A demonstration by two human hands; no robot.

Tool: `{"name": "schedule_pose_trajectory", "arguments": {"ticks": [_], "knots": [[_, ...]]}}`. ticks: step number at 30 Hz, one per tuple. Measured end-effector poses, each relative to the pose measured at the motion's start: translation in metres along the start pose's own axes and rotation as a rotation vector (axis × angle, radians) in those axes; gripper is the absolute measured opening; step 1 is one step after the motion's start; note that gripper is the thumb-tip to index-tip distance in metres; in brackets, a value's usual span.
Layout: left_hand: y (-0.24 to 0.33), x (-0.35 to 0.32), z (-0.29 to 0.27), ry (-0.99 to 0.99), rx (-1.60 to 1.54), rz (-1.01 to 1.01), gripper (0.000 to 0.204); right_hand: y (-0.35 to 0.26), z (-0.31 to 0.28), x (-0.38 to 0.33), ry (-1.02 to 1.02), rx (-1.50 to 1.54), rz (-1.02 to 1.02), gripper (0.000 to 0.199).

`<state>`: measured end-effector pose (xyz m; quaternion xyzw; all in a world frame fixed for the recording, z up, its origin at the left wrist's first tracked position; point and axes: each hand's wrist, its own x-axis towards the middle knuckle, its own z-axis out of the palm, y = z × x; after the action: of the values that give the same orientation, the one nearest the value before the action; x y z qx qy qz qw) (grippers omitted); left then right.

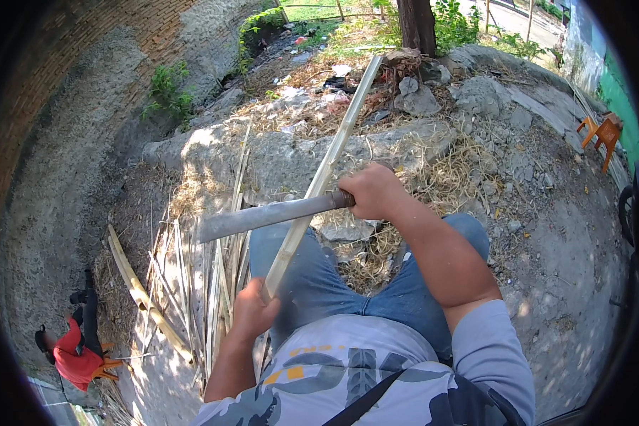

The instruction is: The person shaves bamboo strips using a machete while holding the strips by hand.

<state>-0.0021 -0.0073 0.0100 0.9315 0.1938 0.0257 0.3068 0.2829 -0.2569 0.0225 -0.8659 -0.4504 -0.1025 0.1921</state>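
Observation:
My right hand point(373, 190) is wrapped round the dark handle of a machete point(270, 216), whose broad grey blade points to the left. My left hand point(255, 309) grips the near end of a long pale bamboo strip point(328, 165). That strip slants up and away from me over my left thigh, its far end near the tree base. The blade lies across the strip in the picture, above my lap; whether it touches the strip I cannot tell. Both hands are closed.
Split bamboo strips point(213, 298) lie on the ground to my left, beside a split bamboo pole point(143, 298). A person in red point(77, 355) sits farther left near a brick wall point(57, 92). Rubble point(419, 99) lies ahead; an orange chair point(603, 136) stands far right.

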Motion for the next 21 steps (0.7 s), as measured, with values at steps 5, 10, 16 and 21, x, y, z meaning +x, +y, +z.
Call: {"name": "schedule_pose_trajectory", "arguments": {"ticks": [5, 10, 16, 21], "knots": [[-0.003, 0.000, 0.003, 0.033, -0.024, 0.059, 0.039, -0.021, 0.002, 0.004, -0.164, -0.092, -0.138, 0.020], [-0.007, -0.002, 0.002, 0.022, -0.020, 0.076, 0.038, -0.005, 0.003, 0.003, -0.088, -0.052, -0.096, 0.022], [-0.016, -0.003, -0.002, -0.064, -0.023, -0.007, 0.036, 0.026, -0.001, -0.003, -0.026, 0.000, 0.210, 0.020], [-0.014, -0.005, 0.004, -0.041, -0.084, 0.025, 0.037, 0.022, 0.001, -0.002, -0.003, 0.023, 0.261, 0.017]]}}
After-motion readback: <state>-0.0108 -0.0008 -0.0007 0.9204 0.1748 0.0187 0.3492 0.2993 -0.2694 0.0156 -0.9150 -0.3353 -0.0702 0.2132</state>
